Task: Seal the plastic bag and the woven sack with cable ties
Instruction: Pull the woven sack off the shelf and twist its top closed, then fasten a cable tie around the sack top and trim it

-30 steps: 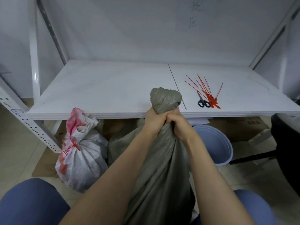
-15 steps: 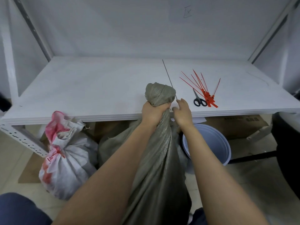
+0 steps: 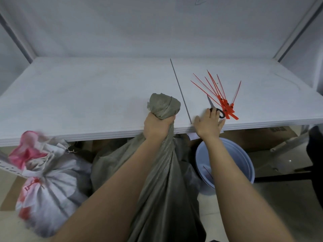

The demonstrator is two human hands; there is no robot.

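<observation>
A grey-green woven sack stands in front of me, its gathered neck bunched above my fist. My left hand is shut around that neck, holding it upright at the shelf's front edge. My right hand lies flat on the white shelf, fingers spread, fingertips touching the black scissors. Several red cable ties are fanned out just right of the scissors. A white and red bag stands on the floor to the left, its neck tied.
A pale blue bucket stands on the floor under my right arm, with a red strip inside. Cardboard lies under the shelf. A dark chair part shows at the far right. A metal shelf upright is at the left edge.
My right hand let go of the sack's neck and moved right onto the shelf, reaching the scissors. My left hand keeps its grip on the neck. The view shifted slightly left.
</observation>
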